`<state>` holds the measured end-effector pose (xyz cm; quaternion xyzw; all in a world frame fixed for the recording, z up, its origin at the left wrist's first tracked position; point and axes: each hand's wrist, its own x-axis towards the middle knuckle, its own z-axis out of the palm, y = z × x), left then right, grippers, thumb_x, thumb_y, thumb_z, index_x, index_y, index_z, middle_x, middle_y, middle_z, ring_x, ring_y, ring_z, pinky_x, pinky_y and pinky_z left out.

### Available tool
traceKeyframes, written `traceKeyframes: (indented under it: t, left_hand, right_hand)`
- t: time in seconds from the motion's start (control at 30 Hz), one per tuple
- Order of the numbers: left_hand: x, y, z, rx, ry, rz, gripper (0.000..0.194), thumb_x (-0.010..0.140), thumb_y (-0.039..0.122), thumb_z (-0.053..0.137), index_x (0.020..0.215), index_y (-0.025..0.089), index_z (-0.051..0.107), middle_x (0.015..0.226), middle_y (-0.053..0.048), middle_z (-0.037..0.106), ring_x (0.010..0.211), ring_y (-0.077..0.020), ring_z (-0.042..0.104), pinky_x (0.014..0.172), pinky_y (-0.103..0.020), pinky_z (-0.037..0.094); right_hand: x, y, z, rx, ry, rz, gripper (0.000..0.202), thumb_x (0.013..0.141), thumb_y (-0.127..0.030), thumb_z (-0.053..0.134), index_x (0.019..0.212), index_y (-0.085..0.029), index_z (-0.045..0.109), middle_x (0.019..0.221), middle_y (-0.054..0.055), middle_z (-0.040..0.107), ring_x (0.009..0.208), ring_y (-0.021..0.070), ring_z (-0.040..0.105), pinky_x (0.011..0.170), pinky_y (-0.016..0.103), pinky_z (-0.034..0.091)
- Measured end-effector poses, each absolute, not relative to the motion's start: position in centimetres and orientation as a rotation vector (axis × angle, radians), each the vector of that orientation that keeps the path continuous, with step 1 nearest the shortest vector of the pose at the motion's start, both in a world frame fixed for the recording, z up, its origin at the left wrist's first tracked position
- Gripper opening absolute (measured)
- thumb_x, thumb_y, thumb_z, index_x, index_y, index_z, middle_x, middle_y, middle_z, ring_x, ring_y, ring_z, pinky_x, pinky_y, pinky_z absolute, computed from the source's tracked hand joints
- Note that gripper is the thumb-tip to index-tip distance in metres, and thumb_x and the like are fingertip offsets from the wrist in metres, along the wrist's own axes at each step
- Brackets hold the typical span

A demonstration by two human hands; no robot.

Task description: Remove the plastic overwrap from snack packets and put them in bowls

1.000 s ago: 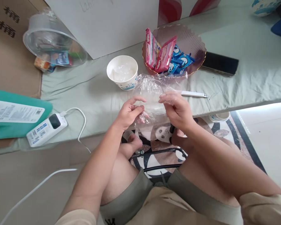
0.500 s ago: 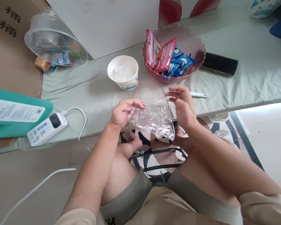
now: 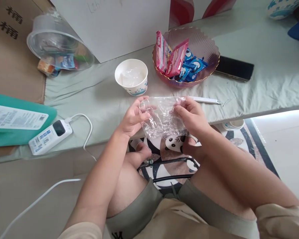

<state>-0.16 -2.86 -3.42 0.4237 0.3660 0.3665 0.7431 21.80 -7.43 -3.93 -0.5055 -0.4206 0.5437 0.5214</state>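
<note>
A crinkled clear plastic bag is stretched between my two hands at the front edge of the cloth-covered surface. My left hand holds its left side between thumb and fingers, some fingers lying behind the film. At the upper right corner, my right hand pinches the bag with thumb and forefinger. Just beyond my left hand stands a white paper cup with clear plastic film inside. A thin white utility knife lies behind my right hand, its left part hidden.
Pink and blue snack packets sit in a pink ribbed bowl. A black phone-like object lies right of it. On the left are a power strip, a green jug and a tipped clear tub.
My right hand has closed on the bag's upper right corner. Both hands have shifted, and the bag's upper edge is now raised and spread between them.
</note>
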Motion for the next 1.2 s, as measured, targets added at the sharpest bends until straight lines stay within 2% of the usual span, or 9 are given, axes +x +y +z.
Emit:
traceKeyframes:
  t: [0.17,0.27,0.37,0.53,0.77,0.93,1.07,1.13,1.2]
  left_hand:
    - [0.5,-3.4,-3.2,0.965,0.881,0.669,0.029,0.069,0.031,0.086,0.085,0.017,0.066,0.09,-0.005,0.078,0.077,-0.0158,0.073,0.069,-0.026,0.058]
    - [0.5,-3.3,-3.3,0.944,0.918,0.693,0.031,0.072,0.033,0.083,0.087,0.02,0.06,0.078,0.0,0.075,0.066,-0.0155,0.072,0.06,-0.025,0.057]
    - [0.5,-3.1,-3.6,0.972,0.945,0.7,0.032,0.075,0.036,0.081,0.093,0.023,0.057,0.062,0.006,0.066,0.049,-0.0146,0.065,0.046,-0.023,0.05]
    - [0.6,-3.0,-4.1,0.968,0.956,0.794,0.033,0.077,0.038,0.081,0.097,0.027,0.058,0.054,0.01,0.054,0.04,-0.0112,0.054,0.039,-0.022,0.046]
    - [0.2,-2.7,-4.0,0.957,0.927,0.798,0.041,0.07,0.047,0.087,0.09,0.026,0.059,0.046,0.011,0.047,0.033,-0.0081,0.042,0.031,-0.019,0.034]
    - [-0.3,-2.2,-3.3,0.951,0.926,0.847,0.026,0.067,0.04,0.079,0.073,0.021,0.062,0.055,0.005,0.055,0.044,-0.0092,0.052,0.041,-0.022,0.045]
    - [-0.6,-2.1,-3.5,0.966,0.927,0.901,0.027,0.072,0.046,0.069,0.069,0.019,0.065,0.065,-0.001,0.059,0.055,-0.0118,0.056,0.048,-0.025,0.048]
    - [-0.5,-2.1,-3.9,1.047,0.971,0.91,0.018,0.068,0.032,0.075,0.072,0.019,0.063,0.068,0.002,0.057,0.057,-0.0093,0.054,0.05,-0.022,0.044]
    - [-0.3,-2.1,-4.4,1.134,1.019,0.937,0.023,0.062,0.015,0.074,0.08,0.02,0.061,0.078,0.003,0.058,0.063,-0.0084,0.056,0.057,-0.021,0.044]
  right_hand:
    - [21.8,-7.6,-3.4,-1.177,-0.92,1.435,0.039,0.077,-0.039,0.076,0.104,-0.027,0.051,0.101,0.001,0.071,0.086,0.0156,0.068,0.068,0.029,0.053]
    - [22.1,-7.8,-2.8,-1.255,-1.118,1.559,0.038,0.073,-0.038,0.081,0.097,-0.022,0.057,0.082,0.001,0.07,0.07,0.0136,0.061,0.06,0.028,0.047]
    - [22.2,-8.0,-2.7,-1.312,-1.233,1.524,0.028,0.08,-0.041,0.074,0.08,-0.021,0.053,0.068,-0.001,0.063,0.061,0.0111,0.055,0.057,0.028,0.042]
    - [22.1,-7.9,-3.0,-1.24,-1.176,1.587,0.037,0.078,-0.043,0.073,0.099,-0.024,0.05,0.067,-0.004,0.064,0.062,0.0141,0.06,0.057,0.028,0.045]
    - [22.2,-7.7,-2.6,-1.226,-1.172,1.427,0.014,0.083,-0.031,0.063,0.087,-0.025,0.05,0.059,-0.007,0.053,0.053,0.0104,0.047,0.053,0.028,0.037]
    - [22.8,-7.7,-3.2,-1.201,-1.098,1.388,0.006,0.076,-0.026,0.059,0.082,-0.024,0.062,0.071,-0.002,0.057,0.059,0.0124,0.048,0.057,0.029,0.037]
    - [22.9,-7.7,-3.3,-1.174,-1.131,1.455,0.025,0.084,-0.043,0.053,0.077,-0.022,0.063,0.075,0.003,0.06,0.068,0.0165,0.053,0.063,0.033,0.042]
    - [22.6,-7.8,-3.2,-1.219,-1.166,1.423,0.022,0.081,-0.044,0.065,0.082,-0.023,0.059,0.074,0.0,0.056,0.066,0.0149,0.051,0.062,0.031,0.042]
    - [22.2,-7.8,-3.1,-1.244,-1.125,1.432,0.036,0.07,-0.033,0.077,0.096,-0.025,0.053,0.074,-0.005,0.055,0.063,0.0131,0.05,0.059,0.029,0.04]
